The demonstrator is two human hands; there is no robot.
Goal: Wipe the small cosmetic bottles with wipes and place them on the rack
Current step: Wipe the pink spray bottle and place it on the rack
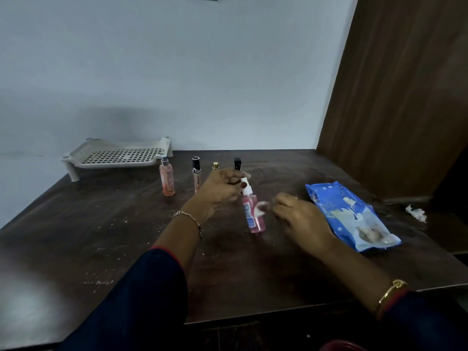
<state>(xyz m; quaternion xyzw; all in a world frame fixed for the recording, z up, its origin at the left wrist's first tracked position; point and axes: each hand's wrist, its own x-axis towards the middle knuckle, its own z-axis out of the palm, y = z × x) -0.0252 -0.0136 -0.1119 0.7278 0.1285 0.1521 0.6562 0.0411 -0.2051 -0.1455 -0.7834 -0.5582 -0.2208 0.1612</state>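
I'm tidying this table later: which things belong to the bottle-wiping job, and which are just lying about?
Job: pink spray bottle, held by the left hand; wipe, pinched by the right hand; peach spray bottle; black-capped tube; gold-capped bottle; black-capped bottle; wipes pack; rack.
Lying about: crumpled white wad on the right; wooden panel.

Rack (119, 155): off-white, with a grid of dark square holes.
Bench (101, 236): dark brown, flecked with pale specks.
Pink spray bottle (254, 219): pink, white sprayer, blue-and-white label.
Peach spray bottle (167, 181): peach-pink, silvery top.
Slim tube (196, 176): pale peach, black cap.
Wipe (262, 207): white.
Wipes pack (352, 216): blue, white dots, pale picture.
Crumpled wipe (416, 213): white.
Sleeves (152, 287): dark navy, red cuff edge.
Wall (177, 72): pale blue-grey.
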